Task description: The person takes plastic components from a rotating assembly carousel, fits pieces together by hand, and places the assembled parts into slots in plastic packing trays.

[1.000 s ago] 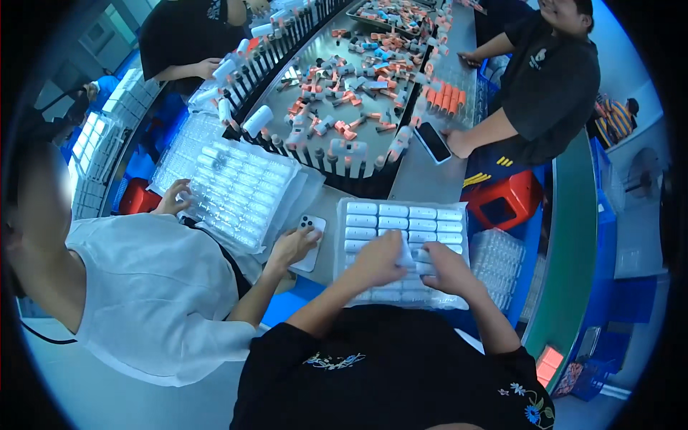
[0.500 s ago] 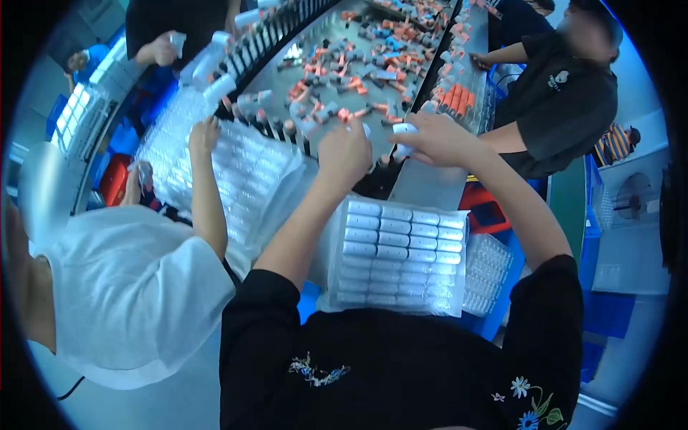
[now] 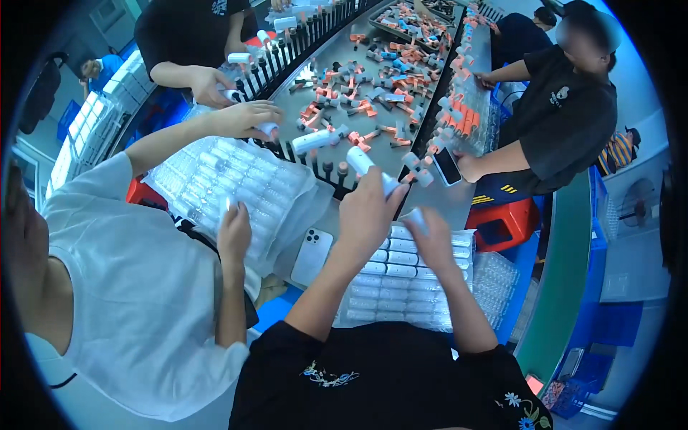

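Left hand (image 3: 367, 213): grasping white casing (image 3: 360, 162); hurrying, we could clip eleven-o'clock pegs (image 3: 327, 170).
Right hand (image 3: 434, 242): pinching second casing (image 3: 416, 221); slackness could drop it.

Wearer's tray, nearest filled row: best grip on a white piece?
Pinch the white piece by its long edges, probably from above on the near side: it lies flat crosswise, packed end to end, and nearer tray pockets look empty, leaving finger room.
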`<state>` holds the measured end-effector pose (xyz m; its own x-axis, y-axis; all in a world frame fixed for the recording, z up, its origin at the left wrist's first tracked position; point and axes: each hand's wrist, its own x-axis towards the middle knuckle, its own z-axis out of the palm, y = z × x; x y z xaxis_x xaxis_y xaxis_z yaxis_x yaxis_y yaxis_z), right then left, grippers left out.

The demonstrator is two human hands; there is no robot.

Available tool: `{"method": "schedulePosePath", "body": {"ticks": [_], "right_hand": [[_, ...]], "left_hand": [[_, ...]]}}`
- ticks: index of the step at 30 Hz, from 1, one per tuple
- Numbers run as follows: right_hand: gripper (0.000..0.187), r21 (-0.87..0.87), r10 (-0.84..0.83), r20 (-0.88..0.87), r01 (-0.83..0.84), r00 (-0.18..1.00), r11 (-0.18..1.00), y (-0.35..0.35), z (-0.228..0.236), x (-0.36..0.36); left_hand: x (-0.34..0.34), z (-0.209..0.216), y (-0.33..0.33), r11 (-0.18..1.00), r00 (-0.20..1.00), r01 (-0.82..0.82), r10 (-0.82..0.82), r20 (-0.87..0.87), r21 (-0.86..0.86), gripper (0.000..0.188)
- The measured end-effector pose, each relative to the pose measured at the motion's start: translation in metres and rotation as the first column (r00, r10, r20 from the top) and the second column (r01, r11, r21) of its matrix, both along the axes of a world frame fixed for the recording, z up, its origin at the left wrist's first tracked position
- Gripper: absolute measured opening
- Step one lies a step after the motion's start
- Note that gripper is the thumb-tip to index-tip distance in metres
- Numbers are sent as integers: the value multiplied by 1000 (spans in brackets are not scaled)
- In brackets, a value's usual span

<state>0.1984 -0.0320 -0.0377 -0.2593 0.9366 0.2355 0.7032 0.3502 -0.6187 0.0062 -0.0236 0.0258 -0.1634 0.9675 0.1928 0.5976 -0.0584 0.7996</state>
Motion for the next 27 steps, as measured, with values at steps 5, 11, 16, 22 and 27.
{"method": "schedulePosePath", "body": {"ticks": [5, 11, 16, 22, 27], "right_hand": [[44, 329, 58, 274, -150, 960, 932, 55, 62, 39], [38, 58, 2, 368, -25, 930, 998, 92, 88, 16], [46, -80, -310, 95, 318, 946, 945, 100, 39, -8], [40, 150, -269, 472, 224, 840, 963, 98, 11, -120], [56, 77, 55, 188, -70, 981, 995, 76, 4, -103]], "left_hand": [[29, -7, 47, 985, 955, -146, 117, -272, -89, 41], [21, -23, 81, 980, 882, -133, 49, -468, -148, 30], [-3, -49, 89, 961, 767, -278, 222, -602, 0, 21], [-29, -53, 52, 926, 887, -371, 332, -322, -68, 43], [-9, -102, -47, 999, 968, -14, 21, -249, 30, 19]]}}
